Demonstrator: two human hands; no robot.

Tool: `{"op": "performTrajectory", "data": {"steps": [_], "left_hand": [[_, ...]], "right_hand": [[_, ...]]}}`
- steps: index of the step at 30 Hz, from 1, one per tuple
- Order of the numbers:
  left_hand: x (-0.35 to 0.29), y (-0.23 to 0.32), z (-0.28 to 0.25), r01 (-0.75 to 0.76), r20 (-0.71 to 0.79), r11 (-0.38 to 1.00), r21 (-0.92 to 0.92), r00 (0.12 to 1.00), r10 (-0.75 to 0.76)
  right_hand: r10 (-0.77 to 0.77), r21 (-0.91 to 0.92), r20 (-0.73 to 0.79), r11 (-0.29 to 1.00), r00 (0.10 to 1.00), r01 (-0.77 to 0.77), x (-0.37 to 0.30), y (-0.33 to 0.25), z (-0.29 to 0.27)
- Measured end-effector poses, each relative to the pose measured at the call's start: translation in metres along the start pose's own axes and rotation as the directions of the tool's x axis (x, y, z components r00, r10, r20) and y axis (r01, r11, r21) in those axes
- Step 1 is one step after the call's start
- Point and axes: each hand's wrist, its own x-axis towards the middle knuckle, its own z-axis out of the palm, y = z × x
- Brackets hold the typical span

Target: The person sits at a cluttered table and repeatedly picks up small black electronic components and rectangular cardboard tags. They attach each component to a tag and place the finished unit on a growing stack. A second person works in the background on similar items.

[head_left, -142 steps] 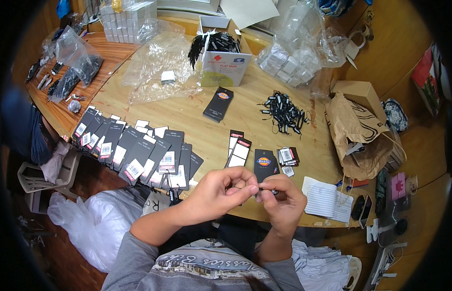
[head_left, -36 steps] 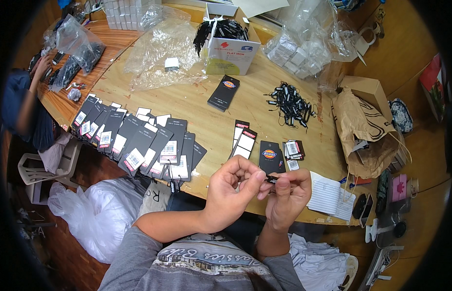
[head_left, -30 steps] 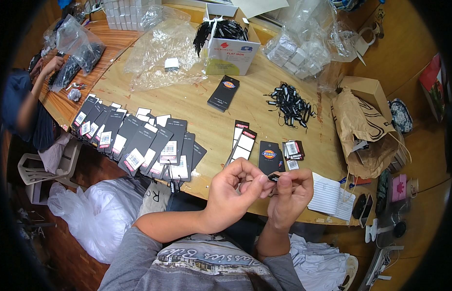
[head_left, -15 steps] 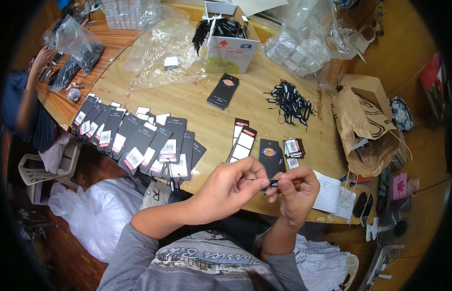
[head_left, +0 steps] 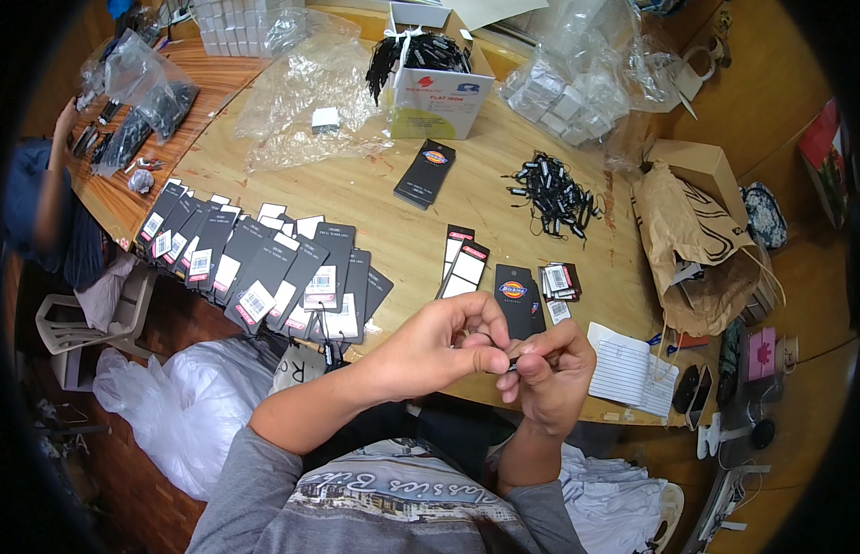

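Note:
My left hand (head_left: 446,349) and my right hand (head_left: 555,369) meet just above the near table edge, fingertips closed together. Between them is a small black tag string fastener (head_left: 514,364), mostly covered by the fingers. Just beyond the hands lie a stack of black hang tags with an orange-and-blue emblem (head_left: 513,292), white-labelled strip tags (head_left: 465,270) and a small pile of barcode tags (head_left: 558,280). A tangle of black string fasteners (head_left: 552,192) sits farther right. Overlapping black hang tags with barcode stickers (head_left: 264,268) spread along the left edge, some with strings dangling over it.
At the back stands a white box (head_left: 439,102) full of black strings, with clear plastic bags (head_left: 310,102) beside it. A brown paper bag (head_left: 693,249) and a lined notebook (head_left: 624,365) are at the right. Another person's arm (head_left: 59,166) reaches in at far left.
Both hands have shifted slightly left, still pinching the small black fastener, and the fingers have changed their grip. The other person's arm at far left has moved a little.

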Motion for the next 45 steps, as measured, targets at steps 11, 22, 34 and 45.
{"op": "performTrajectory", "data": {"steps": [11,22,34,45], "left_hand": [[-0.006,0.008,0.000,0.004,-0.150,0.971,0.240,0.988,0.033],[-0.011,0.010,0.002,0.054,-0.216,0.983,0.173,0.976,-0.015],[-0.009,0.004,0.012,-0.069,-0.288,0.995,0.076,0.954,0.089],[-0.010,0.004,0.016,-0.112,-0.292,0.990,0.082,0.947,0.131]], "right_hand": [[0.003,-0.095,-0.158,0.995,0.987,-0.018,0.002,-0.004,-0.004],[0.001,-0.071,-0.160,0.997,0.987,-0.013,0.003,-0.003,-0.003],[-0.066,-0.070,-0.146,0.996,0.987,0.056,0.000,0.004,0.003],[-0.091,-0.074,-0.171,0.994,0.981,0.079,0.002,0.005,0.005]]}}
